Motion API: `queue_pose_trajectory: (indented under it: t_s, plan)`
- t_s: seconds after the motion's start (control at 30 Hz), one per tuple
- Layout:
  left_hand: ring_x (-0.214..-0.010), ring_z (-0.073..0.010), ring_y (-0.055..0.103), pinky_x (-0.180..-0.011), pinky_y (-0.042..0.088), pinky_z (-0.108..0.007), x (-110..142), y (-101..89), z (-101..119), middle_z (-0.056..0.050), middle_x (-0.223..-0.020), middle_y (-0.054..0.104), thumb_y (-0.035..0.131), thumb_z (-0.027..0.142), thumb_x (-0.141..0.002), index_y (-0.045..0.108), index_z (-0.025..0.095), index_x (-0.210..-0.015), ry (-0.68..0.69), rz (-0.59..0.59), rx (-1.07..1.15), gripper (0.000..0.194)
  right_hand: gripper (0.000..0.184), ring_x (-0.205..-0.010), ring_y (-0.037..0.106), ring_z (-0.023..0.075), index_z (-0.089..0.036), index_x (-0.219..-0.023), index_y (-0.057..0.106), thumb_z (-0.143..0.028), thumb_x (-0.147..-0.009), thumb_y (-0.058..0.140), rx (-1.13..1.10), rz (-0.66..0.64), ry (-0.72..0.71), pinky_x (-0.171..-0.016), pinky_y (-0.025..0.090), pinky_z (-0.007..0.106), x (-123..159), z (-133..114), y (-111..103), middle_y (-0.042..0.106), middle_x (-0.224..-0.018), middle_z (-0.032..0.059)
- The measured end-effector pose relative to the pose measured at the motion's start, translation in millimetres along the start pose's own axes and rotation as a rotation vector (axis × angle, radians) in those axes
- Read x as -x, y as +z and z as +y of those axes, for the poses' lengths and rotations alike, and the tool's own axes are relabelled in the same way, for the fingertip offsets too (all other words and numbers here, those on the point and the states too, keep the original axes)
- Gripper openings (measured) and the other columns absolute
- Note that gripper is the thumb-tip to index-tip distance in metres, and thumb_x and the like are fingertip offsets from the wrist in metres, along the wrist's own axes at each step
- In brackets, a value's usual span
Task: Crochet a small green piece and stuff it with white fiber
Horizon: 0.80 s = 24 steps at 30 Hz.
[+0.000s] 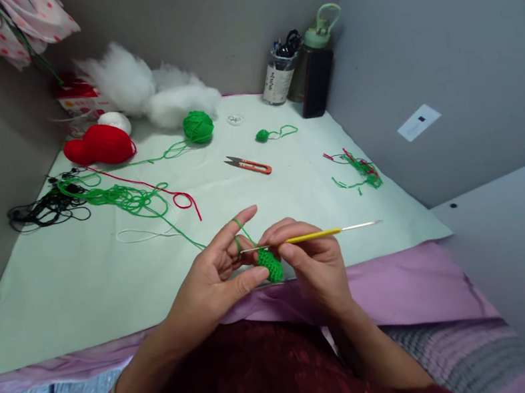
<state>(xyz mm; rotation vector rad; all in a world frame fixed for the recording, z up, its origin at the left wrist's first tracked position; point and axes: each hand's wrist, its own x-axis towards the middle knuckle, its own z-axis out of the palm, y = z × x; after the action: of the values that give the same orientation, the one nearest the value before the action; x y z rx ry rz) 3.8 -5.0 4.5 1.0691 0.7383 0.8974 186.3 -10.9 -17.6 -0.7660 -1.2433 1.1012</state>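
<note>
Near the front edge of the table, my left hand (217, 272) pinches a small green crochet piece (270, 265) between thumb and fingers. Its index finger is raised, with green yarn looped over it and running down to the work. My right hand (313, 259) grips a crochet hook (313, 236) with a yellow handle and metal ends. The hook lies level, its left tip crossing the top of the green piece. From my left hand the working yarn trails back to a loose green yarn tangle (128, 198). Some fingertips are hidden behind the piece.
Orange thread snips (247, 165) lie mid-table, behind my hands. Green (198, 127) and red yarn balls (101, 145), white stuffing (120, 79) and black cord (48, 206) are at the back and left. A bottle (318, 34), phone (318, 81) and yarn scraps (362, 171) stand or lie right.
</note>
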Motion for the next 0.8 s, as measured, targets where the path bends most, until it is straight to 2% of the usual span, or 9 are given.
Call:
queue_pose_trajectory:
  t_s: [0.07,0.13,0.27,0.47,0.63,0.8]
  plan:
    - [-0.089,-0.0171,0.062,-0.089,0.052,-0.031,-1,0.5,1,-0.001,-0.096,0.065,0.083,0.029,-0.089,0.042,0.03,-0.165,-0.016,-0.014,0.01,0.086,0.011,-0.095,0.073,0.019,-0.032,-0.101,0.082,-0.027,-0.097,0.074,0.033,0.0,-0.036,-0.087,0.06,0.037,1,-1,0,0.08,-0.097,0.0016]
    - [-0.091,-0.0174,0.062,-0.089,0.051,-0.031,-1,0.6,1,-0.001,-0.096,0.065,0.082,0.03,-0.089,0.04,0.03,-0.166,-0.033,-0.015,0.006,0.088,0.013,-0.094,0.073,0.0183,-0.032,-0.102,0.082,-0.025,-0.098,0.072,0.058,0.015,-0.055,-0.084,0.06,0.036,3,0,0,0.08,-0.098,0.0016]
    - [-0.089,-0.0162,0.061,-0.088,0.051,-0.029,-1,0.0,-2,0.002,-0.092,0.059,0.085,0.027,-0.086,0.049,0.034,-0.16,-0.049,0.001,0.002,0.082,0.009,-0.082,0.07,0.0165,-0.028,-0.098,0.08,-0.029,-0.098,0.071,-0.029,0.049,0.011,-0.067,0.056,0.03,3,4,1,0.079,-0.095,0.0028]
    - [-0.086,-0.0159,0.06,-0.083,0.05,-0.028,-2,0.4,-6,0.001,-0.094,0.059,0.083,0.024,-0.085,0.057,0.031,-0.152,0.008,0.032,-0.01,0.072,0.019,-0.061,0.059,0.0117,-0.023,-0.089,0.07,-0.041,-0.093,0.075,-0.181,0.083,0.118,-0.06,0.052,0.027,-4,1,5,0.074,-0.084,0.0012]
    - [-0.086,-0.0171,0.059,-0.088,0.049,-0.032,-3,0.5,-3,0.001,-0.095,0.061,0.079,0.024,-0.087,0.061,0.028,-0.146,0.045,0.071,-0.094,0.061,0.023,-0.058,0.057,0.0112,-0.024,-0.09,0.064,-0.045,-0.095,0.072,-0.217,0.075,0.168,-0.058,0.052,0.026,-8,-2,6,0.072,-0.08,-0.0003]
    - [-0.089,-0.0169,0.059,-0.091,0.049,-0.032,-1,0.7,-3,0.0,-0.097,0.061,0.077,0.023,-0.089,0.063,0.029,-0.144,0.043,0.1,-0.129,0.058,0.017,-0.062,0.062,0.0111,-0.024,-0.092,0.067,-0.04,-0.099,0.068,-0.235,0.037,0.123,-0.06,0.052,0.025,-7,0,2,0.073,-0.081,-0.0006]
